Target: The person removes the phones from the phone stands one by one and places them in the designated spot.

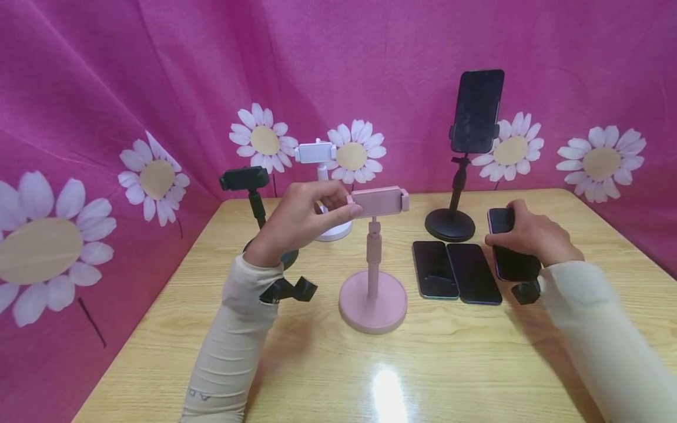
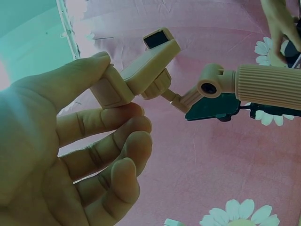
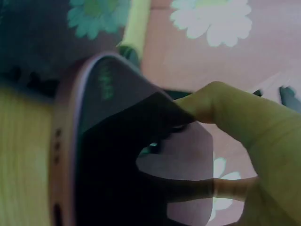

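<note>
Head: wood-grain counter [image 1: 328,370] under pink stand [image 1: 374,249]
Cloth [image 1: 381,53]: magenta, flowered, behind stand
Left hand [image 1: 304,217]: pinches stand
Right hand [image 1: 536,235]: grips phone [image 1: 514,265]

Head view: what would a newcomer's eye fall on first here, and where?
Probably the magenta cloth with its large white daisies, hanging behind the table and along its left side. Next comes the pink phone stand near the table's middle, its clamp pinched by the left hand. Toward the right, a phone sits high in a black stand, and the right hand grips another phone.
</note>
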`<state>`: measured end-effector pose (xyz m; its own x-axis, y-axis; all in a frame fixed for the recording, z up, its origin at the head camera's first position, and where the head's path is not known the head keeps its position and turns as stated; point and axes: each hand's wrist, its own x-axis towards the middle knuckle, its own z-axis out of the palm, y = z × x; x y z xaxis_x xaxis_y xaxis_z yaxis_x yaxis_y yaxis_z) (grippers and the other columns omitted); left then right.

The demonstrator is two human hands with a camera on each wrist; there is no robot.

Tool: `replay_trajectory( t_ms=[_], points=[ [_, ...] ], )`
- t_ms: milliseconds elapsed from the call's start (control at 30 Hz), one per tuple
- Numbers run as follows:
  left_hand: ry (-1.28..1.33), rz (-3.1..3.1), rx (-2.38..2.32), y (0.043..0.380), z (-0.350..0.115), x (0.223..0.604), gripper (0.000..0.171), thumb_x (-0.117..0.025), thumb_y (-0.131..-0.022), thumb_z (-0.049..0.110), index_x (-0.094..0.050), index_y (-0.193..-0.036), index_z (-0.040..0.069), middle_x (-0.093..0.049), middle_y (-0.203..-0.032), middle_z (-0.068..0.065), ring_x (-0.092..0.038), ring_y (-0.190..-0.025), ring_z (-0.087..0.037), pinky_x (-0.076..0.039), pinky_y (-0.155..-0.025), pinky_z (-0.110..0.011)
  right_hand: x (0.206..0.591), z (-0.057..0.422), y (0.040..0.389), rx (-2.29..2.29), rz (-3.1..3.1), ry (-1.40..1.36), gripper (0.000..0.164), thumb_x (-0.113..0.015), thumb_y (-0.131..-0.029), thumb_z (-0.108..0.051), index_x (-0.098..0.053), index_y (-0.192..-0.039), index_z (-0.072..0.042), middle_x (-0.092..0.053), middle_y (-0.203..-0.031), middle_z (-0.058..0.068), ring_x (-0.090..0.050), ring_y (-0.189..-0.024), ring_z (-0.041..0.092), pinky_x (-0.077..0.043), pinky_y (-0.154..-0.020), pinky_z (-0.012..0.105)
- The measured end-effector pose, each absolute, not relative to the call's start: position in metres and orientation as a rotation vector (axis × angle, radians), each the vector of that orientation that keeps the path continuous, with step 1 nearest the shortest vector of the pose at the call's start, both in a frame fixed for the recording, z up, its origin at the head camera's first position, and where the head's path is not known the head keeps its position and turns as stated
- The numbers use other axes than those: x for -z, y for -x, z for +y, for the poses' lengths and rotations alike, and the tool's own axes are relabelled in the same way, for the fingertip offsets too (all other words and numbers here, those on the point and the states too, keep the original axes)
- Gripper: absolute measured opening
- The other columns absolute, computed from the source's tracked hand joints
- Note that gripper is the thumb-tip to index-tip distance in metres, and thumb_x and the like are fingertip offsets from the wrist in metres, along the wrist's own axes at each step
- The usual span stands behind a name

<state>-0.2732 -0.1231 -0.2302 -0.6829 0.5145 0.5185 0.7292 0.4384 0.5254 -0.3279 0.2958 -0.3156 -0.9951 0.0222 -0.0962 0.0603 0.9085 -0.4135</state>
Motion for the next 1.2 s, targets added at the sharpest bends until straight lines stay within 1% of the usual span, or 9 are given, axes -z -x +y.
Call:
replay_trajectory(
  t_ms=[167,300,433,567,667,733,867,1033,1200],
  points=[
    [1.088,-2.399,1.102,0.274,-0.122,0.231,0.014,-0.071,-0.088,0.032,-0.068,-0.087,0.018,-0.064,-0.075,0.008,-0.058,-0.075,-0.011,-0.049,-0.065,-0.035,0.327,0.308,0.328,0.622,2.918,-0.086,0.098,-0.069,-0.073,-0.066,-0.024,-0.129,0.0,-0.053,-0.095,0.028,-0.056,-0.08,0.04,-0.046,-0.059,0.044],
    [1.089,-2.391,1.12,0.274,-0.122,0.231,0.014,-0.071,-0.088,0.031,-0.068,-0.087,0.017,-0.065,-0.076,0.008,-0.058,-0.075,-0.012,-0.05,-0.066,-0.039,0.331,0.312,0.329,0.611,2.847,-0.084,0.095,-0.065,-0.074,-0.069,-0.025,-0.126,0.0,-0.054,-0.093,0.026,-0.057,-0.078,0.038,-0.046,-0.059,0.044],
    [1.088,-2.391,1.115,0.273,-0.122,0.231,0.013,-0.071,-0.088,0.03,-0.068,-0.087,0.017,-0.065,-0.075,0.008,-0.058,-0.075,-0.012,-0.05,-0.065,-0.038,0.337,0.315,0.334,0.624,2.759,-0.122,0.094,-0.069,-0.075,-0.062,-0.022,-0.128,0.001,-0.05,-0.099,0.029,-0.058,-0.08,0.038,-0.05,-0.058,0.042],
    [1.091,-2.391,1.1,0.274,-0.122,0.231,0.013,-0.071,-0.088,0.031,-0.068,-0.087,0.018,-0.064,-0.075,0.008,-0.058,-0.074,-0.011,-0.049,-0.065,-0.037,0.341,0.317,0.337,0.599,2.725,-0.156,0.098,-0.074,-0.072,-0.058,-0.022,-0.13,0.001,-0.046,-0.105,0.032,-0.055,-0.084,0.042,-0.05,-0.058,0.042],
    [1.09,-2.391,1.097,0.274,-0.122,0.231,0.014,-0.071,-0.088,0.031,-0.068,-0.087,0.018,-0.064,-0.075,0.008,-0.058,-0.075,-0.011,-0.05,-0.065,-0.037,0.342,0.318,0.338,0.604,2.696,-0.146,0.097,-0.075,-0.071,-0.056,-0.024,-0.131,0.001,-0.046,-0.105,0.032,-0.055,-0.085,0.042,-0.05,-0.06,0.043],
    [1.091,-2.391,1.102,0.274,-0.122,0.231,0.014,-0.071,-0.088,0.031,-0.068,-0.087,0.017,-0.064,-0.075,0.008,-0.058,-0.074,-0.012,-0.05,-0.065,-0.039,0.342,0.319,0.339,0.6,2.679,-0.112,0.094,-0.074,-0.073,-0.055,-0.025,-0.13,0.002,-0.046,-0.104,0.031,-0.056,-0.085,0.041,-0.05,-0.061,0.043],
    [1.092,-2.391,1.109,0.274,-0.122,0.231,0.013,-0.071,-0.088,0.03,-0.069,-0.088,0.017,-0.065,-0.075,0.008,-0.058,-0.074,-0.012,-0.049,-0.065,-0.04,0.34,0.318,0.34,0.552,2.69,-0.027,0.083,-0.071,-0.079,-0.052,-0.03,-0.125,0.005,-0.049,-0.099,0.028,-0.055,-0.085,0.039,-0.048,-0.065,0.042],
    [1.088,-2.398,1.104,0.273,-0.122,0.23,0.014,-0.071,-0.087,0.03,-0.069,-0.088,0.017,-0.065,-0.076,0.008,-0.058,-0.075,-0.012,-0.049,-0.064,-0.038,0.338,0.316,0.339,0.528,2.686,-0.053,0.083,-0.069,-0.08,-0.053,-0.031,-0.119,0.009,-0.05,-0.094,0.026,-0.056,-0.082,0.037,-0.048,-0.063,0.04],
    [1.092,-2.4,1.096,0.274,-0.122,0.23,0.014,-0.071,-0.088,0.029,-0.068,-0.09,0.016,-0.065,-0.077,0.007,-0.058,-0.075,-0.012,-0.049,-0.065,-0.038,0.337,0.314,0.34,0.516,2.649,-0.071,0.078,-0.068,-0.081,-0.054,-0.045,-0.109,0.014,-0.056,-0.083,0.019,-0.059,-0.074,0.029,-0.049,-0.061,0.036]
  ],
)
